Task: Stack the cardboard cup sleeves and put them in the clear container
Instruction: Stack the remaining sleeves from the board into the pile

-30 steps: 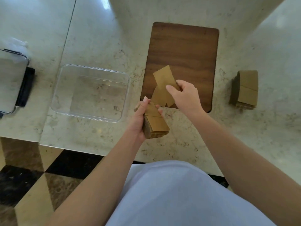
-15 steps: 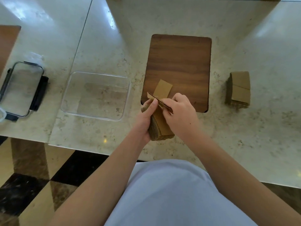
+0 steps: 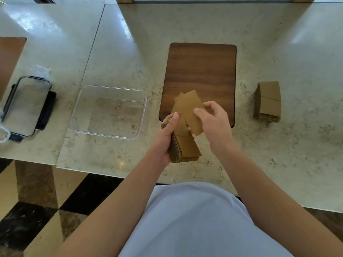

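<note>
Two bare hands work over a pale marble counter [image 3: 185, 23], above its near edge. The left hand [image 3: 166, 135] wraps the side of a thick stack of flattened cardboard cup sleeves [image 3: 185, 147], its grip pressed onto the stack with the thumb lying along the top face and the other fingers hidden beneath. The stack is tilted, its corrugated edges showing at the lower end. The right hand [image 3: 215, 121] pinches a loose sleeve [image 3: 191, 110] between thumb and fingers; that sleeve lies slanted across the upper end of the held stack, its far corner reaching out over the dark wooden board [image 3: 202, 71]. A second sleeve edge peeks out just behind it, and whether the right hand holds one piece or two cannot be told.

The clear container [image 3: 108, 112] sits on the counter to the left of the hands, just beside the board, with only the marble visible through its bottom. A second stack of sleeves [image 3: 269, 101] rests on the counter well to the right of the board, apart from both hands. Farther left, across a seam in the counter, lies a clear lid with black clasps [image 3: 27, 106]. Part of another wooden surface [image 3: 9, 58] shows at the far left edge. The person's light-coloured garment [image 3: 194, 219] fills the bottom of the view, with a dark and tan tiled floor [image 3: 37, 210] below the counter edge.
</note>
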The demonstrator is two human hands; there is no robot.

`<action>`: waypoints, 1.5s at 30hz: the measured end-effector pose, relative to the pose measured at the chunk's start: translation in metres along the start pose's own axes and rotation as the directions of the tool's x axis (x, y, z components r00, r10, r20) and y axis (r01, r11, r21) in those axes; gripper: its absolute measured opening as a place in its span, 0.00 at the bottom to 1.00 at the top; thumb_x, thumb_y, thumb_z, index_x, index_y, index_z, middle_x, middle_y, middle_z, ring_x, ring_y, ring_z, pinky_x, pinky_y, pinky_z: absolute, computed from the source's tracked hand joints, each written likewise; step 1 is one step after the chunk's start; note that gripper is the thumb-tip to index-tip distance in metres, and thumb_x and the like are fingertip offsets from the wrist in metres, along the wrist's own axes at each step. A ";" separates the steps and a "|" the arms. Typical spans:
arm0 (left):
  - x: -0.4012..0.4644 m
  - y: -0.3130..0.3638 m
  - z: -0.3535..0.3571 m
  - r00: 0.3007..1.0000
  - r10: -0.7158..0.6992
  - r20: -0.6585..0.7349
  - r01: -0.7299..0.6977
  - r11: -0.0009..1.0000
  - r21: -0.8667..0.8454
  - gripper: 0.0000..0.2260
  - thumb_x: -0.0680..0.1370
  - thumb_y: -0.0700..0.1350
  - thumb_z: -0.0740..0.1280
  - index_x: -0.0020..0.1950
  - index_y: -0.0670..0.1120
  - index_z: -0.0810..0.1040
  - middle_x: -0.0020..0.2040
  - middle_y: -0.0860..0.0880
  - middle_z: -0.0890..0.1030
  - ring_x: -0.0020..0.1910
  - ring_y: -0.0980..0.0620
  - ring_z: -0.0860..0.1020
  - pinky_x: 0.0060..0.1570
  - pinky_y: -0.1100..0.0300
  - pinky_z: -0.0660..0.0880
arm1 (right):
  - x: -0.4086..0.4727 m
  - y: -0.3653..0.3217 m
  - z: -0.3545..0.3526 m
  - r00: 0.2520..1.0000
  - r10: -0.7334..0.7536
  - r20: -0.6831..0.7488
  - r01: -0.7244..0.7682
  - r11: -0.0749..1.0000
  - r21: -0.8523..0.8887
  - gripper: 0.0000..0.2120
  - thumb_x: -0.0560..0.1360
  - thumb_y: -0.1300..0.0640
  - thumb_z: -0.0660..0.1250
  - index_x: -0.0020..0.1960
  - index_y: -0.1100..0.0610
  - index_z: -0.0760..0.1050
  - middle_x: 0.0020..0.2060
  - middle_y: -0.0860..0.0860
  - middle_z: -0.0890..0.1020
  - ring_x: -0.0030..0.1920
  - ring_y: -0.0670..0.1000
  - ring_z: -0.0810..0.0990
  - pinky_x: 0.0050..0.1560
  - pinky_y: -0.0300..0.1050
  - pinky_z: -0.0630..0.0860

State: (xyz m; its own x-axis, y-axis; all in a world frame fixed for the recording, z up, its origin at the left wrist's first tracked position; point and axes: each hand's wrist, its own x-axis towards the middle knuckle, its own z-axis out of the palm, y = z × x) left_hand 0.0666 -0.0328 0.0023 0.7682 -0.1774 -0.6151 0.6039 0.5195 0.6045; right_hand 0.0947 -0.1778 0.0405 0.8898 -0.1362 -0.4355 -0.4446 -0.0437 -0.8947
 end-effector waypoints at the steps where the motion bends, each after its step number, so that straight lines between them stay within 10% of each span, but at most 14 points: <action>1: -0.001 0.000 0.000 1.000 0.006 0.009 -0.005 1.000 -0.009 0.27 0.69 0.58 0.79 0.63 0.48 0.78 0.51 0.41 0.85 0.43 0.43 0.84 0.45 0.48 0.83 | 0.001 -0.001 -0.002 0.996 0.086 -0.005 -0.085 0.987 0.135 0.04 0.79 0.56 0.68 0.48 0.55 0.75 0.39 0.49 0.84 0.36 0.51 0.84 0.31 0.47 0.81; 6: -0.005 -0.006 0.001 0.998 -0.035 0.057 0.032 0.997 0.067 0.20 0.70 0.51 0.81 0.59 0.50 0.81 0.51 0.39 0.84 0.45 0.41 0.84 0.49 0.46 0.81 | 0.007 0.006 0.000 0.977 0.199 -0.073 -0.178 0.958 0.226 0.11 0.84 0.50 0.60 0.46 0.53 0.72 0.44 0.50 0.79 0.44 0.49 0.78 0.45 0.45 0.78; 14: -0.011 -0.009 0.005 0.996 -0.049 0.077 0.034 0.983 0.183 0.05 0.76 0.48 0.75 0.52 0.54 0.85 0.47 0.43 0.86 0.42 0.45 0.86 0.41 0.52 0.82 | -0.005 0.015 0.005 0.998 -0.042 -0.054 0.040 0.999 -0.037 0.12 0.83 0.48 0.62 0.42 0.49 0.75 0.34 0.41 0.79 0.35 0.44 0.77 0.32 0.44 0.76; 19: -0.012 -0.009 0.001 0.989 -0.056 0.138 0.012 0.954 0.300 0.11 0.77 0.43 0.71 0.60 0.48 0.82 0.49 0.41 0.84 0.44 0.41 0.85 0.44 0.48 0.82 | 0.019 -0.014 -0.006 0.979 0.013 0.203 0.043 0.962 -0.271 0.06 0.78 0.46 0.70 0.49 0.48 0.80 0.44 0.45 0.84 0.45 0.47 0.83 0.44 0.46 0.80; 26: -0.014 -0.012 -0.020 0.989 -0.097 0.114 0.074 0.979 0.188 0.04 0.78 0.45 0.70 0.51 0.50 0.79 0.53 0.41 0.85 0.43 0.41 0.85 0.42 0.47 0.82 | 0.037 -0.039 -0.031 0.954 0.028 0.299 0.114 0.888 -0.445 0.07 0.75 0.50 0.71 0.40 0.52 0.81 0.26 0.42 0.77 0.26 0.42 0.75 0.30 0.39 0.71; 34: -0.006 -0.009 -0.019 0.983 0.012 -0.182 -0.025 0.997 -0.069 0.36 0.72 0.57 0.75 0.75 0.42 0.72 0.53 0.41 0.84 0.47 0.43 0.84 0.48 0.48 0.83 | 0.007 -0.012 -0.019 0.964 0.256 0.069 -0.254 0.967 -0.035 0.17 0.81 0.66 0.65 0.65 0.51 0.67 0.52 0.53 0.78 0.37 0.53 0.89 0.32 0.43 0.83; 38: -0.002 -0.006 -0.015 0.983 0.009 -0.183 -0.026 0.995 -0.091 0.32 0.73 0.55 0.76 0.72 0.40 0.74 0.64 0.35 0.82 0.59 0.34 0.82 0.56 0.39 0.82 | -0.017 0.004 0.003 0.948 0.265 0.178 -0.252 0.963 -0.091 0.12 0.80 0.64 0.68 0.63 0.58 0.73 0.46 0.56 0.84 0.34 0.49 0.88 0.31 0.42 0.83; 42: 0.000 0.000 -0.018 0.973 -0.066 -0.223 0.037 0.991 -0.132 0.11 0.76 0.47 0.74 0.54 0.42 0.82 0.46 0.39 0.86 0.40 0.40 0.86 0.41 0.44 0.84 | -0.026 0.017 0.013 0.906 0.316 0.284 -0.267 0.943 -0.197 0.03 0.81 0.62 0.66 0.51 0.57 0.78 0.28 0.51 0.78 0.22 0.45 0.77 0.27 0.43 0.81; 45: 0.003 0.004 -0.023 0.961 -0.070 -0.268 0.032 0.989 -0.142 0.15 0.76 0.42 0.70 0.62 0.40 0.80 0.48 0.40 0.84 0.40 0.42 0.85 0.39 0.44 0.83 | -0.022 0.021 0.015 0.869 0.372 0.327 -0.259 0.904 -0.341 0.10 0.81 0.55 0.68 0.45 0.60 0.79 0.23 0.49 0.75 0.21 0.45 0.74 0.28 0.42 0.80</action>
State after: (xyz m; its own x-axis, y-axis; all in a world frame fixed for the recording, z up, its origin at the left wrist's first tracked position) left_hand 0.0668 -0.0122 -0.0083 0.6391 0.0178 -0.7689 0.5917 0.6273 0.5063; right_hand 0.0677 -0.1607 0.0297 0.6411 0.1892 -0.7437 -0.6672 -0.3413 -0.6620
